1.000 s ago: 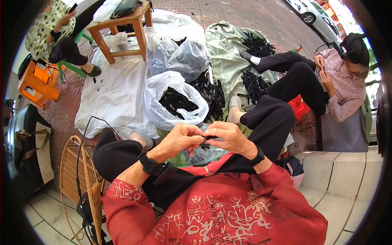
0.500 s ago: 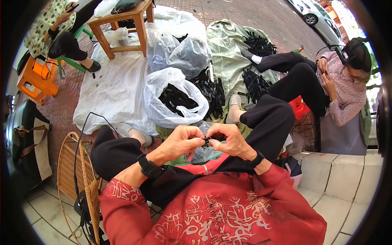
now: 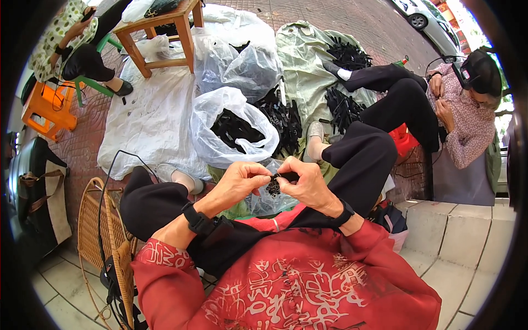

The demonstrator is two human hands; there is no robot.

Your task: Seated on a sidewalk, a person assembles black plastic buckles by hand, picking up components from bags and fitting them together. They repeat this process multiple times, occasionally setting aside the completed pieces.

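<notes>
Over my lap, my left hand (image 3: 242,180) and my right hand (image 3: 306,186) meet with fingertips pinched. Between them is a small black strap-like piece (image 3: 289,176), gripped by both; its exact kind is too small to make out. Just beneath the hands lies a clear plastic bag (image 3: 263,207) with small dark parts (image 3: 273,188) in it, partly covered by my fingers. Beyond stands an open white plastic bag (image 3: 207,113) filled with black strap-like pieces (image 3: 234,129). More loose black pieces (image 3: 283,124) are heaped to its right.
White sheeting (image 3: 146,121) and a pale green sheet (image 3: 300,49) cover the paving. A wooden stool (image 3: 157,65) stands far left, an orange stool (image 3: 49,113) nearer. A wicker chair (image 3: 102,231) is at my left. Two people sit nearby, one far left, one right.
Both hands have risen slightly away from my lap, still pinched together. More of the black piece and of the small parts below now shows between them.
</notes>
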